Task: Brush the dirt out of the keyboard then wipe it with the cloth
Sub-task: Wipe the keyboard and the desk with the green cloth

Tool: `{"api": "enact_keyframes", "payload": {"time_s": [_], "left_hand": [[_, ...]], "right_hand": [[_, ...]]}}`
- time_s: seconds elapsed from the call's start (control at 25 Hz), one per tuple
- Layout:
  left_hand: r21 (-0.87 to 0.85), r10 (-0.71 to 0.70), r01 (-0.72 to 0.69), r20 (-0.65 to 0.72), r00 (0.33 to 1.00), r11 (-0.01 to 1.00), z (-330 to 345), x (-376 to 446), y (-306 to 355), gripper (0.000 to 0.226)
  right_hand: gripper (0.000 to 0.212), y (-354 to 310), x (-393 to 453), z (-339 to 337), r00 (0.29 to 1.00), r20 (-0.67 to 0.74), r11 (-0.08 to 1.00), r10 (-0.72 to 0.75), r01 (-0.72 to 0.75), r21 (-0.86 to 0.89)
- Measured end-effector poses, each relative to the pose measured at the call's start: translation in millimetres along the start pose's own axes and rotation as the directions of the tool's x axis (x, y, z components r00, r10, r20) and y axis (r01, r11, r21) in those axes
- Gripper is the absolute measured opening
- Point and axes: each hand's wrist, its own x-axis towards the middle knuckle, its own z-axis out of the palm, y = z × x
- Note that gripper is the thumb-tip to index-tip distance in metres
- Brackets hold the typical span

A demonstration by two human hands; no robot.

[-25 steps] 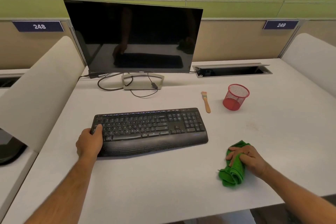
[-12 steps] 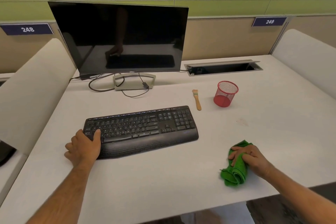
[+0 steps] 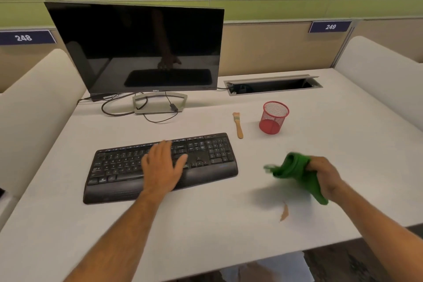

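A: Resting flat on the keyboard [image 3: 160,167], the left hand [image 3: 163,167] lies palm down over the middle keys, fingers straight and spread, gripping nothing. Keyboard position?

B: Black, lying on the white desk [image 3: 206,224] in front of the dark monitor [image 3: 137,46], its wrist rest toward the person.

A: Right hand [image 3: 325,176]?

B: Fingers curled round the green cloth [image 3: 295,171], holding it bunched and lifted off the desk, to the right of the keyboard and apart from it. The cloth is motion-blurred; one end hangs below the hand.

A: Brush [image 3: 238,125]?

B: Wooden handle, lying on the desk beyond the keyboard's right end, not touching it, bristles pointing away. The red mesh cup [image 3: 273,118] stands upright just to its right.

A: Anything else?

B: A small brown mark [image 3: 284,212] on the desk below the cloth; cannot tell what it is.
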Motion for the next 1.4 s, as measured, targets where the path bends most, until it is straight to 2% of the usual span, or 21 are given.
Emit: {"api": "enact_keyframes", "payload": {"time_s": [0.08,0.16,0.24,0.32,0.4,0.52,0.64,0.68,0.8,1.0,1.2,1.28,1.4], "left_hand": [[-0.059,0.082,-0.079,0.04,0.996,0.995,15.0,-4.2,42.9,0.072],[-0.072,0.129,-0.123,0.09,0.987,0.99,29.5,-9.2,75.9,0.075],[-0.013,0.144,-0.144,0.151,0.978,0.99,44.3,-14.7,97.1,0.083],[0.077,0.164,-0.177,0.159,0.974,0.981,58.1,-19.2,106.8,0.09],[0.134,0.19,-0.206,0.12,0.974,0.969,67.1,-22.3,107.9,0.09],[0.148,0.204,-0.216,0.095,0.974,0.965,73.6,-20.9,107.0,0.086],[0.146,0.214,-0.223,0.075,0.974,0.964,72.8,-20.7,107.8,0.084],[0.144,0.212,-0.221,0.072,0.975,0.965,72.9,-20.1,108.3,0.083],[0.149,0.212,-0.22,0.065,0.975,0.964,73.6,-20.5,106.0,0.082],[0.145,0.22,-0.224,0.042,0.975,0.964,75.8,-20.4,106.4,0.082],[0.162,0.21,-0.216,0.051,0.976,0.963,74.9,-22.3,106.7,0.083],[0.168,0.216,-0.222,0.056,0.975,0.96,73.9,-26.9,106.4,0.083],[0.172,0.239,-0.247,0.066,0.969,0.954,71.7,-37.0,105.3,0.085]], "right_hand": [[0.026,-22.5,7.7,-15.1,0.983,-0.179,0.994,0.042,-0.022,0.108],[0.014,-38.4,18.7,-34.1,0.932,-0.362,0.998,0.015,0.006,0.058],[0.019,-41.0,33.5,-56.8,0.879,-0.472,0.983,-0.071,-0.018,-0.182],[0.024,-37.1,46.9,-72.4,0.858,-0.491,0.893,-0.153,-0.094,-0.441],[0.034,-25.5,60.3,-75.5,0.882,-0.426,0.788,-0.203,-0.11,-0.605],[0.045,3.5,76.5,-65.0,0.961,-0.239,0.659,-0.138,-0.09,-0.746],[0.05,31.6,87.3,-53.5,0.989,-0.043,0.514,-0.14,0.035,-0.857],[0.057,32.1,89.1,-50.8,0.989,-0.023,0.507,-0.147,0.055,-0.86],[0.066,33.2,91.4,-45.5,0.987,0.012,0.524,-0.157,0.094,-0.847],[0.06,33.9,78.7,-26.4,0.975,0.15,0.568,-0.162,0.216,-0.794],[0.048,37.0,50.9,9.9,0.93,0.319,0.647,-0.183,0.358,-0.673],[0.041,39.0,37.6,13.4,0.939,0.313,0.704,-0.143,0.319,-0.634],[0.043,45.0,21.9,14.1,0.96,0.265,0.788,-0.089,0.23,-0.57]]}}
